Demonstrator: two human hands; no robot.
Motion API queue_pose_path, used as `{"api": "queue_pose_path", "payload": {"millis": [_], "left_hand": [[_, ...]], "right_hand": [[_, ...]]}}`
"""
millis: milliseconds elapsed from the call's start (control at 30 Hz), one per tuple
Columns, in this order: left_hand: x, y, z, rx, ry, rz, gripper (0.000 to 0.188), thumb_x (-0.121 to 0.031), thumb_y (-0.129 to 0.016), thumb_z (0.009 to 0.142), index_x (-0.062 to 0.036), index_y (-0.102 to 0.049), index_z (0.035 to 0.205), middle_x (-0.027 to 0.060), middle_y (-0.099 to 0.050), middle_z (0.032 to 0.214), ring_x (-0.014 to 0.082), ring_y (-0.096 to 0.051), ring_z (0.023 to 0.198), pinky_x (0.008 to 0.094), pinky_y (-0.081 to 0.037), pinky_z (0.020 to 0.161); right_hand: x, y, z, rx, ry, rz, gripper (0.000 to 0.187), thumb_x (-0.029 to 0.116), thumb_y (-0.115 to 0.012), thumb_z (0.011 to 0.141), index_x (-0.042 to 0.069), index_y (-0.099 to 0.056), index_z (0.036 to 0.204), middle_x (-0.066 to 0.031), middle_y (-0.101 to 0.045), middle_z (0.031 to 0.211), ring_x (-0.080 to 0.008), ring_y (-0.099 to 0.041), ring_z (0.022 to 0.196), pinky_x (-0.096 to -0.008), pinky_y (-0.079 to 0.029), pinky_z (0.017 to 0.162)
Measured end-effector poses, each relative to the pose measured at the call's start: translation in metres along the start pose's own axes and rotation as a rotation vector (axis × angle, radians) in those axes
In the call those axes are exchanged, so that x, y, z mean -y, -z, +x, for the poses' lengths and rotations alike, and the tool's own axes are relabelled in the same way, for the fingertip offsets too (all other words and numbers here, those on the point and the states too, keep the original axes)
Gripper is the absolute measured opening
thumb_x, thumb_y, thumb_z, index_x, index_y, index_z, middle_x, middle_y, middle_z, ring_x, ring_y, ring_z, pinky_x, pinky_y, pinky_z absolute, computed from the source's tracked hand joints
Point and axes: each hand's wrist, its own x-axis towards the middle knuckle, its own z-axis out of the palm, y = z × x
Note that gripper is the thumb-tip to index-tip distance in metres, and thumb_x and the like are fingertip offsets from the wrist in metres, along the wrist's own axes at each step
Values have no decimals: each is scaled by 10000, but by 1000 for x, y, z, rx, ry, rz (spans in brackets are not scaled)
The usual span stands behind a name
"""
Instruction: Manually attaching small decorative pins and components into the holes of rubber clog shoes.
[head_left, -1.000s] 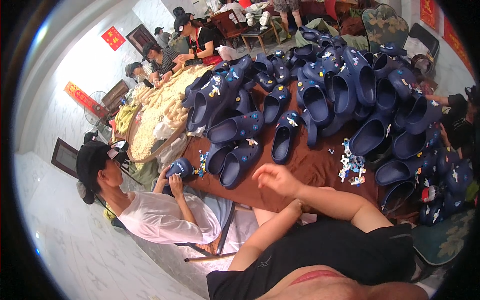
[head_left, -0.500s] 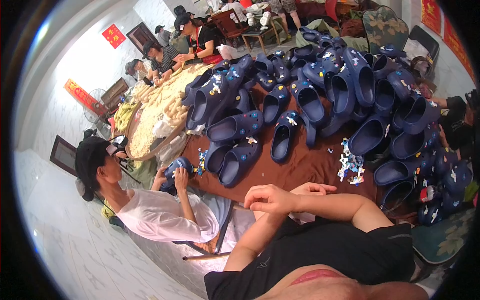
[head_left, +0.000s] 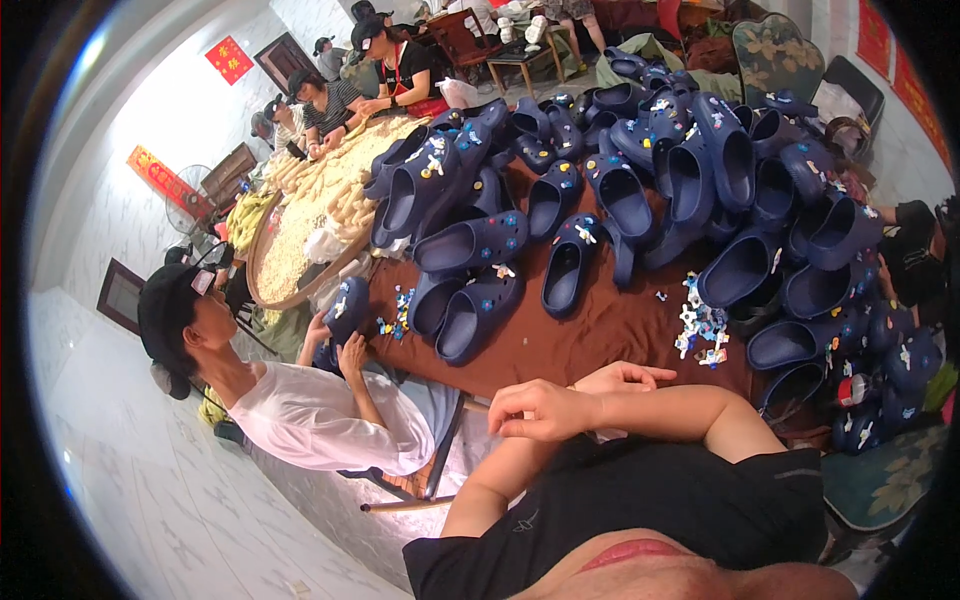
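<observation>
My arms are crossed at the table's near edge, right forearm over left. My right hand [head_left: 540, 410] lies at the left forearm with its fingers loosely bent and a little apart, holding nothing. My left hand [head_left: 625, 377] pokes out past the right forearm, index finger stretched to the right; its lower part is hidden. Nearest to the hands are navy clogs with coloured charms, among them a single clog [head_left: 567, 275] and a pair's front clog [head_left: 480, 318]. A small heap of charms [head_left: 703, 320] lies on the brown cloth [head_left: 620, 325].
To my left, a seated co-worker in white [head_left: 310, 415] handles a navy clog [head_left: 346, 308] beside another charm heap [head_left: 398, 315]. Many clogs [head_left: 690, 180] are piled across the far and right side. Farther back, people work at a round tray [head_left: 262, 295] of pale pieces.
The co-worker's clog has shifted left and upward, with a hand now lower on it, and their head has turned slightly. My crossed arms have hardly moved.
</observation>
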Motion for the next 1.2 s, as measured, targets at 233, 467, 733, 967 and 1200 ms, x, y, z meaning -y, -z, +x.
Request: {"api": "queue_pose_path", "payload": {"millis": [233,467,733,967,1200], "left_hand": [[-6,-17,24,-29,-145,346,134,-82,-534,844,-13,-566,734,113,-532,1162,209,-310,1251,331,-332,916],[-9,-9,10,48,-88,151,165,-103,-528,858,-9,-560,726,106,-482,1236,164,-434,1145,291,-386,857],[-3,-10,18,62,-187,314,196,-194,-523,879,-16,-583,822,107,-356,1359,61,-494,920,246,-408,759],[7,-7,24,89,-80,263,214,-205,-508,887,-12,-600,891,79,-372,1352,61,-491,908,237,-411,766],[27,83,-16,-57,-767,633,321,-289,-482,867,14,-552,945,140,-529,1147,222,-522,1001,333,-420,865]], "right_hand": [[5,-10,7,74,23,38,120,95,-554,791,-2,-595,849,-117,-592,843,-235,-578,789,-328,-452,675],[9,-4,2,49,-23,41,125,101,-556,788,3,-599,852,-112,-597,836,-228,-582,789,-311,-458,672],[6,-5,1,34,-26,29,125,97,-547,793,-3,-594,851,-109,-602,827,-239,-584,782,-330,-453,687],[10,-6,-4,84,-44,31,115,81,-553,786,-3,-589,856,-126,-602,835,-257,-586,775,-333,-453,708],[0,39,-44,-42,-226,-48,114,53,-557,778,31,-610,876,-94,-614,806,-203,-590,767,-285,-449,693]]}}
